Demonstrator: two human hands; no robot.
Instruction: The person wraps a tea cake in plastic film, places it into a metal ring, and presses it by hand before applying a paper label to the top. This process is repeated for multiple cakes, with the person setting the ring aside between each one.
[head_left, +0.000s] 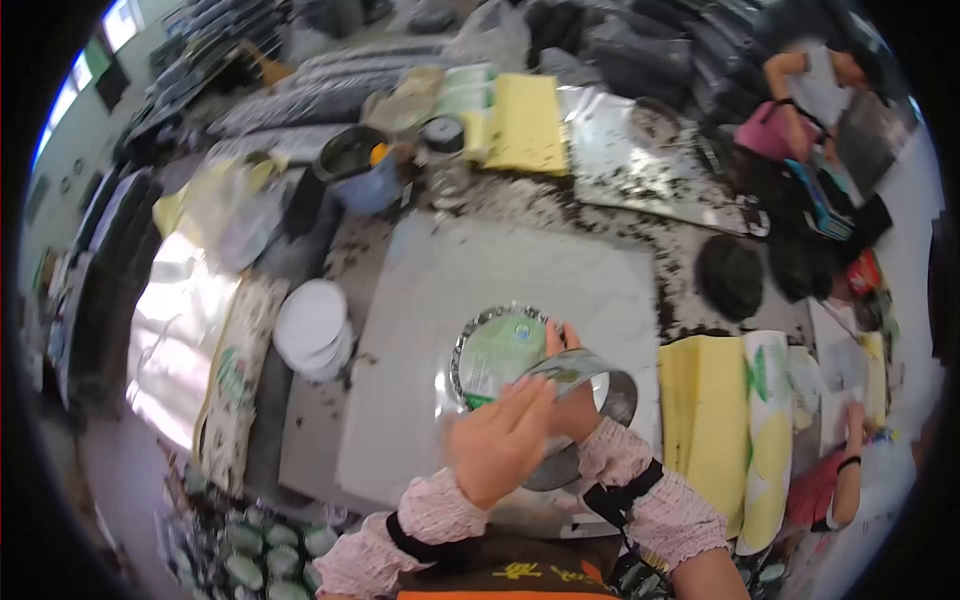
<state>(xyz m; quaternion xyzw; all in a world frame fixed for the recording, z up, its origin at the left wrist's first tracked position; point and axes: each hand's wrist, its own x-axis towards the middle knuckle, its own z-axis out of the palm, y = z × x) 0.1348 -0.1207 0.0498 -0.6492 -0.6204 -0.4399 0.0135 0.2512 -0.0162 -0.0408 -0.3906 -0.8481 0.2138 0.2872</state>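
Note:
A round pack (505, 352) with a pale green label and a dark, shiny rim lies on the white sheet (410, 300) before me. My left hand (503, 440) is flat, its fingers stretched out and close together. Its fingertips are near one end of a curved, see-through greenish strip (572, 368); whether they grip it cannot be told. Beyond it, my right hand (570, 408) reaches to the pack's right edge, two fingers extended, the rest partly hidden by the strip. A dark grey round piece (619, 400) shows beside my right wrist.
White discs (312, 320) are stacked at left. A blue-grey bucket (368, 185) and a clear jar (446, 175) stand behind. Yellow sheets (715, 410) lie at right, dark bits around the metal tray (640, 165). Other people work at right; green-labelled packs (245, 570) sit below.

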